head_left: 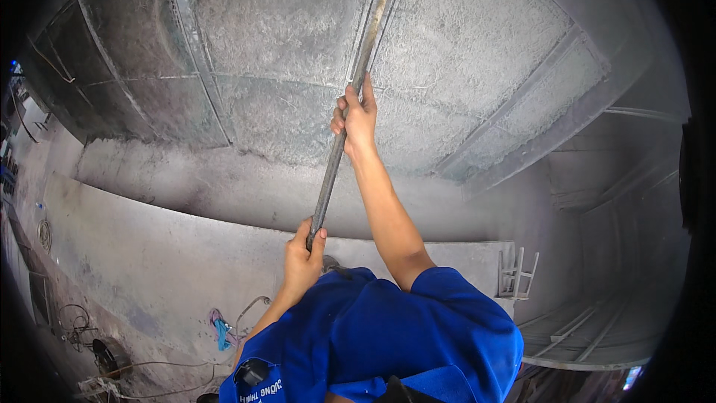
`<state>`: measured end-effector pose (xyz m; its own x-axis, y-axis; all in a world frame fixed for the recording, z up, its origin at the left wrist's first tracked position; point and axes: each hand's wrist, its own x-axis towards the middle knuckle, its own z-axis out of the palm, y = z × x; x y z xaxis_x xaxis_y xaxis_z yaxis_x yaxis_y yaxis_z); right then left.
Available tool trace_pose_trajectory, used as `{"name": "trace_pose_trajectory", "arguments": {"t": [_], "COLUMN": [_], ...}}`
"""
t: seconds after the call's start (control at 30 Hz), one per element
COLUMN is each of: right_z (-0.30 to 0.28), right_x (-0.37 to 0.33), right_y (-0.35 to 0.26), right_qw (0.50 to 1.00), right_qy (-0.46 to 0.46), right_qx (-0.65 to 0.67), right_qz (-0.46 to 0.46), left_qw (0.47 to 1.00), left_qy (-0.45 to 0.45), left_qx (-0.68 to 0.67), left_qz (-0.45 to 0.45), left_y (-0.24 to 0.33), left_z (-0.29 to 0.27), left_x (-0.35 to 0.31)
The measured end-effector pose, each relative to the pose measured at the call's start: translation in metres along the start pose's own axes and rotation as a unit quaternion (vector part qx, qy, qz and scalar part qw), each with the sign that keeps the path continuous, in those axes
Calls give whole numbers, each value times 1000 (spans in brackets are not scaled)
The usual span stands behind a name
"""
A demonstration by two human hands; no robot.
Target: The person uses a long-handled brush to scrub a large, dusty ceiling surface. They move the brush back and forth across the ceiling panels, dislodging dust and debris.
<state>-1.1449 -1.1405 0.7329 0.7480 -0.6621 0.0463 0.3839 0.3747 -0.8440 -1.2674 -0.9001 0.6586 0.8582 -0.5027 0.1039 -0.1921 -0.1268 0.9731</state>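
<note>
A long grey pole (328, 179) slants from near my chest up and away, its upper part worn brownish. Around its lower end my left hand (303, 255) is closed, thumb on the near side. Farther up, my right hand (359, 121) grips the same pole with the arm stretched out. The pole's far end runs out at the top edge, so whatever is on it is hidden. Past my hands stands a large wall of dusty, fibrous filter-like panels (455, 37), split by metal strips (198, 45). The pole crosses in front of one strip.
Below the panels runs a dusty trough (209, 179) with a pale, curved metal sheet (142, 231) on its near side. A small metal rack (516, 272) stands at right. Coloured cloth (221, 328), a dark round drum (110, 354) and loose hoses (164, 364) lie at lower left.
</note>
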Motion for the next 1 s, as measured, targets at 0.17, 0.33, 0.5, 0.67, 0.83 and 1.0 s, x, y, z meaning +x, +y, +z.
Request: {"name": "trace_pose_trajectory", "arguments": {"t": [0.17, 0.33, 0.5, 0.67, 0.83, 1.0], "right_z": [-13, -26, -29, -31, -39, -49], "right_x": [0, -4, -8, -11, -11, -16], "right_y": [18, 30, 37, 47, 55, 65], "right_qw": [1000, 999, 999, 998, 997, 996], "right_qy": [2, 15, 22, 29, 40, 44], "right_qx": [12, 16, 11, 6, 4, -2], "right_qz": [13, 30, 41, 59, 72, 77], "left_qw": [1000, 999, 996, 993, 990, 991], "left_qy": [-17, -38, -54, -61, -62, -77], "left_qx": [-2, 5, -38, -60, -80, -54], "left_qz": [-3, -39, -56, -75, -102, -99], "left_y": [-5, -12, -14, -19, -22, -24], "left_z": [-2, -5, -4, -2, -2, -3], "left_x": [-3, -8, -14, -20, -21, -22]}}
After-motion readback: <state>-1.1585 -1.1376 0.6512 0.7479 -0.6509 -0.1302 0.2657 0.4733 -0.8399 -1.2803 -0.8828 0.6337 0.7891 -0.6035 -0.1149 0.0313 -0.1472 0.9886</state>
